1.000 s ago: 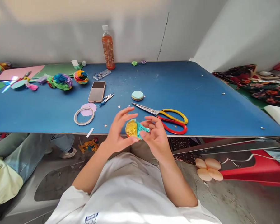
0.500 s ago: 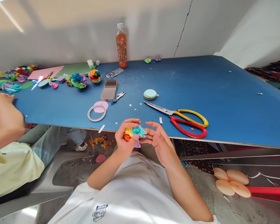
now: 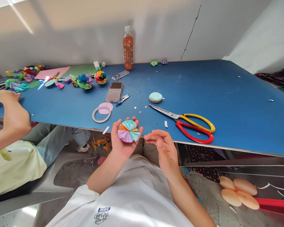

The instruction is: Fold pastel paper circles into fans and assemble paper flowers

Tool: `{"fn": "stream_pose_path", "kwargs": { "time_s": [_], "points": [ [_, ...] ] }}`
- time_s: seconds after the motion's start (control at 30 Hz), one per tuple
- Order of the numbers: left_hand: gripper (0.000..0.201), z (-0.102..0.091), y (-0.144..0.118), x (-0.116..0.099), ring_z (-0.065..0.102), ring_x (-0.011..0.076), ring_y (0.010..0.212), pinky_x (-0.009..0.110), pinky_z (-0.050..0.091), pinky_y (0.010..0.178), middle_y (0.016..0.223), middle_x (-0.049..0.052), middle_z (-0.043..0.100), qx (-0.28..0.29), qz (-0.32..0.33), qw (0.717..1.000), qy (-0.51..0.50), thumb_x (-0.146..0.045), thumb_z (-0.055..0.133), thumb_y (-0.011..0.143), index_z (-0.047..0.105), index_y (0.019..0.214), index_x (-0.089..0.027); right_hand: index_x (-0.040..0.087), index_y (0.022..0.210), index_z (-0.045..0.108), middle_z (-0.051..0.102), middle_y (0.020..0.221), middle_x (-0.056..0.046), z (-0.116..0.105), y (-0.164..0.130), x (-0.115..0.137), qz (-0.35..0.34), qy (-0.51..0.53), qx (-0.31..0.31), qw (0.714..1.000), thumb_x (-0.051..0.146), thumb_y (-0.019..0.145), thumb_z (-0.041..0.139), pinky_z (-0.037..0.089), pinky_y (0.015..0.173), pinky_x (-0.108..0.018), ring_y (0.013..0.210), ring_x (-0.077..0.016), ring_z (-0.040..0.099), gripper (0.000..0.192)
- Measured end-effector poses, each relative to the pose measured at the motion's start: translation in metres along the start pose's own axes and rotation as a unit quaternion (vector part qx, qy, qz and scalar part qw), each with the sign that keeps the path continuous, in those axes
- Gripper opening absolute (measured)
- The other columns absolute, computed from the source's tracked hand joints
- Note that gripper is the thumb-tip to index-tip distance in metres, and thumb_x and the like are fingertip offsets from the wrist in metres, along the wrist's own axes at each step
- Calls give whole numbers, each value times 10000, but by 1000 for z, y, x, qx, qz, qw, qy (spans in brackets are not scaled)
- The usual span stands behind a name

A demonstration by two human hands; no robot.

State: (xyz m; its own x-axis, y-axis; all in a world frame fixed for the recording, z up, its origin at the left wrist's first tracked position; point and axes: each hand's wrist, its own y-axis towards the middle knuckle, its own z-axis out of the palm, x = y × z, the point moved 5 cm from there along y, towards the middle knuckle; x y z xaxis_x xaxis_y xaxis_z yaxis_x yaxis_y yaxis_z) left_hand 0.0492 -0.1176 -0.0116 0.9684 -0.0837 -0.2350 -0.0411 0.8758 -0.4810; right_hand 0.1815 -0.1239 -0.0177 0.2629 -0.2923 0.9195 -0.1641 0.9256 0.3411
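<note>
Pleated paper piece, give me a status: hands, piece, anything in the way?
Left hand holds pleated paper piece, several colors showing. Right hand open, empty, apart from it. Scissors on table, clear of both hands.

Worktop (image 3: 191, 91) spans mid-frame. Rosette (image 3: 129, 130) in left hand (image 3: 124, 148), lower centre; right hand (image 3: 167, 149) just right, apart. Scissors (image 3: 177, 116) on worktop, right of centre; disc stack (image 3: 155, 97) behind their tip. Tape ring (image 3: 101, 121) left of centre, partly over paper disc (image 3: 105, 107); phone (image 3: 114, 92) behind, compass (image 3: 123, 100) at its right. Bottle (image 3: 128, 52) upper centre, worktop's rear.
</note>
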Motion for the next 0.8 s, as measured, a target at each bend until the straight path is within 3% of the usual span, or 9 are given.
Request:
{"fn": "stream_pose_path", "kwargs": {
  "time_s": [0.13, 0.27, 0.37, 0.47, 0.57, 0.63, 0.7, 0.8],
  "points": [
    [146, 0, -2, 0, 698, 154, 782, 356, 584, 827, 835, 53, 705, -1, -34, 999, -22, -285, 580, 798, 638, 784, -152, 307, 1117, 591, 697, 975, -4, -6, 2, 6, -22, -24, 1, 999, 429, 946, 510, 536, 802, -260, 942, -123, 651, 225],
    [153, 0, -2, -11, 702, 154, 787, 313, 594, 773, 851, 60, 707, -20, 6, 1000, -24, -279, 572, 821, 640, 790, -145, 312, 1138, 560, 696, 957, 0, -26, 15, 22, -50, -97, -30, 994, 409, 935, 536, 537, 774, -256, 909, -122, 664, 226],
    [189, 5, 3, -20, 700, 155, 799, 302, 594, 766, 880, 62, 710, -6, 46, 999, -7, -329, 591, 825, 642, 807, -148, 294, 1116, 542, 697, 932, -9, -40, 34, 39, -76, -194, -34, 977, 416, 919, 552, 533, 761, -278, 878, -139, 667, 232],
    [156, 17, 14, -25, 691, 146, 820, 288, 585, 786, 930, 59, 709, 43, 67, 995, 57, -286, 651, 783, 650, 853, -147, 267, 1106, 528, 700, 914, -32, -50, 67, 53, -81, -316, -16, 945, 439, 907, 537, 527, 717, -308, 852, -176, 670, 263],
    [219, 30, 31, -27, 670, 125, 791, 263, 570, 766, 1010, 48, 698, 96, 67, 976, 181, -190, 711, 700, 665, 911, -151, 239, 1117, 537, 702, 943, -60, -54, 121, 55, -59, -466, 34, 882, 427, 900, 502, 521, 711, -336, 866, -213, 669, 290],
    [251, 35, 42, -27, 647, 109, 760, 233, 550, 724, 1039, 43, 686, 125, 77, 950, 275, -195, 715, 681, 674, 924, -155, 217, 1126, 554, 700, 972, -77, -59, 168, 47, -29, -577, 74, 813, 399, 906, 461, 513, 740, -360, 859, -228, 664, 300],
    [253, 35, 51, -26, 639, 114, 794, 206, 522, 709, 1052, 49, 679, 146, 95, 915, 363, -222, 692, 702, 677, 947, -160, 213, 1180, 548, 689, 1065, -86, -70, 218, 28, 30, -683, 108, 722, 368, 920, 418, 509, 785, -381, 929, -249, 655, 329],
    [278, 28, 53, -21, 636, 176, 1008, 236, 504, 826, 1147, 66, 661, 159, 123, 854, 479, -258, 641, 778, 655, 1049, -198, 151, 1199, 566, 644, 1190, -157, -94, 288, -1, 72, -722, 108, 679, 286, 876, 483, 491, 874, -451, 1069, -326, 617, 360]
  ]
}}
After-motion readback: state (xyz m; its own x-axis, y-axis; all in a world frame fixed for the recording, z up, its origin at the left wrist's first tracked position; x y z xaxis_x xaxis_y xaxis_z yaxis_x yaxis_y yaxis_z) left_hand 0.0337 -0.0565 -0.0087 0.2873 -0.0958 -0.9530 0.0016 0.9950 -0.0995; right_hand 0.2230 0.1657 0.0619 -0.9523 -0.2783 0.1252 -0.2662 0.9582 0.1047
